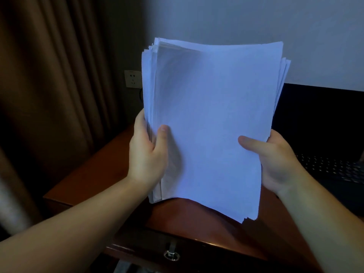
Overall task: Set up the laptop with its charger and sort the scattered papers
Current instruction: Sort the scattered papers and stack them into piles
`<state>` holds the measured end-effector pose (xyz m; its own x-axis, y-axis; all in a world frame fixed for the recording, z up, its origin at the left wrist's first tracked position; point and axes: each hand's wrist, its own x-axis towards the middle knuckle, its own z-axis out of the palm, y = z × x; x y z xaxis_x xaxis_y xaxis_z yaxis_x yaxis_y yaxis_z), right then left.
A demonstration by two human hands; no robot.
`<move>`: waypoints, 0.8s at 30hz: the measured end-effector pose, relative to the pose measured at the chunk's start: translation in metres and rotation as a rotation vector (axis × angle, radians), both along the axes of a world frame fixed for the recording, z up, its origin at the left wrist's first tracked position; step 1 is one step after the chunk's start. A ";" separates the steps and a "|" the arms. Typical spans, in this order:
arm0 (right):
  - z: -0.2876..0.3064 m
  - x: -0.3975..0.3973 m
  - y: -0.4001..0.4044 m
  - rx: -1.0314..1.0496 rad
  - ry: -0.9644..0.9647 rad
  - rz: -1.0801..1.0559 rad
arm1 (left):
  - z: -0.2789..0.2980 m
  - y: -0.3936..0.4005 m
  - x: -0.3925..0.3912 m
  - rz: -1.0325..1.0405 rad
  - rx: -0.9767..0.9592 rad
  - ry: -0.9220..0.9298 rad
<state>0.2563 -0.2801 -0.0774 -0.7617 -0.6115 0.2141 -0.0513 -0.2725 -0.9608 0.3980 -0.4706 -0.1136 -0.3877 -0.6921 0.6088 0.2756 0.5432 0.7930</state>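
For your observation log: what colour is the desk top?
Reddish-brown wood, seen in the head view.

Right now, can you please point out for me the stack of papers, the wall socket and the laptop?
stack of papers (212,123): head view, middle of the top sheet.
wall socket (132,78): head view, centre of its white faceplate.
laptop (332,170): head view, on its keyboard, right of the papers.

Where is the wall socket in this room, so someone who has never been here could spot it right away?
Start at the brown curtain on the left and follow it right to the pale wall. The socket sits there, just left of the paper stack held up in both hands. It is the only small pale square plate on that wall.
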 end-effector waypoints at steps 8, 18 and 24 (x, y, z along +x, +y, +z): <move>-0.007 -0.006 0.002 -0.129 0.077 0.048 | -0.002 -0.007 0.006 -0.083 -0.032 0.072; -0.004 -0.006 -0.005 -0.167 0.157 -0.003 | 0.020 -0.007 -0.004 -0.146 0.138 0.071; -0.003 -0.003 -0.012 -0.218 0.132 -0.044 | 0.017 -0.015 -0.002 -0.216 0.170 0.074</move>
